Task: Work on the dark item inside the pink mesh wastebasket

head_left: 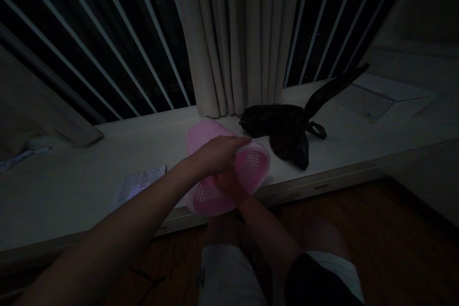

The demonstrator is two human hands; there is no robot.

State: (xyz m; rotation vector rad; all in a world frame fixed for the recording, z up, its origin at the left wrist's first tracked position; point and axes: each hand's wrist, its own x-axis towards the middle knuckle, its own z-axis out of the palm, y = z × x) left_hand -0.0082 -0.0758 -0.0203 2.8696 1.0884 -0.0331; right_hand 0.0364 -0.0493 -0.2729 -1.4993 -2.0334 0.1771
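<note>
A pink plastic basket [256,174] with perforated walls lies tilted over the front edge of the white ledge, its mouth facing me. My left hand [224,150] grips its upper rim, with the fingers over the edge. Through the mouth reaches my right hand [226,182], whose fingers are hidden in the shade inside. I cannot make out whether it holds anything. A crumpled black plastic bag [287,129] rests on the ledge just right of the basket, one end sticking up.
The white ledge [86,177] runs below barred windows. A beige curtain [236,38] hangs behind the basket. Printed paper [141,182] lies to the left, and a pale box-like object [383,98] stands at the right. Below is a brown wooden floor [394,244]. The light is dim.
</note>
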